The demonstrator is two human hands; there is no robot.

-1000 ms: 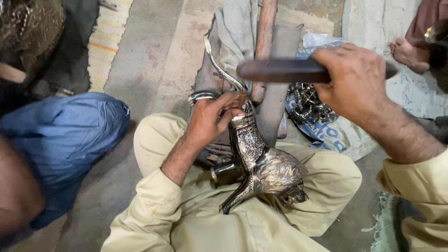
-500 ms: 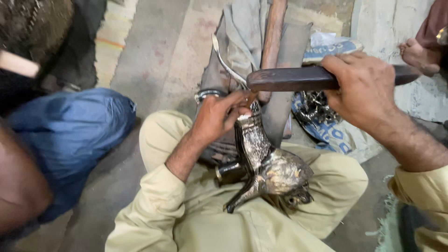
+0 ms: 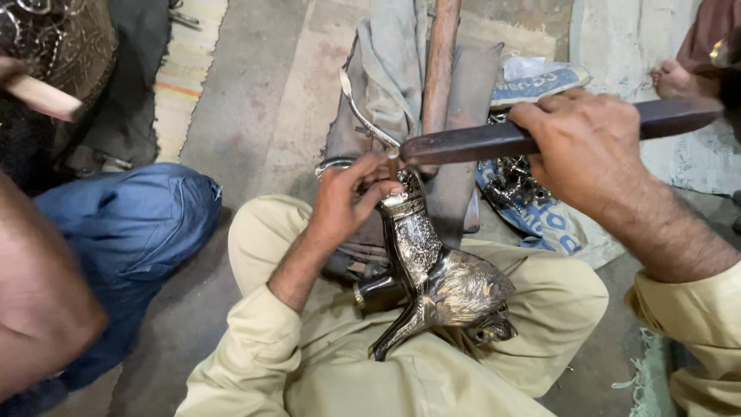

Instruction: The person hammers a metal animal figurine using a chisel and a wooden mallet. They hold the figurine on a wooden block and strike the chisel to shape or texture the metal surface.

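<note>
- Left hand (image 3: 351, 202) clamped on a small punch (image 3: 393, 164) at the engraved metal jug's (image 3: 436, 270) rim, jug lying in the lap.
- Right hand (image 3: 584, 147) gripping a dark flat bar (image 3: 494, 140) just above the punch.
- Blue-trousered knee (image 3: 127, 224) crowds the left.

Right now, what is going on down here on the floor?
A person sitting cross-legged steadies an ornate silver metal jug in the lap. The left hand pinches a small punch at the jug's neck, while the right hand grips a long dark flat bar level above it. Another person in blue trousers sits alongside.
</note>
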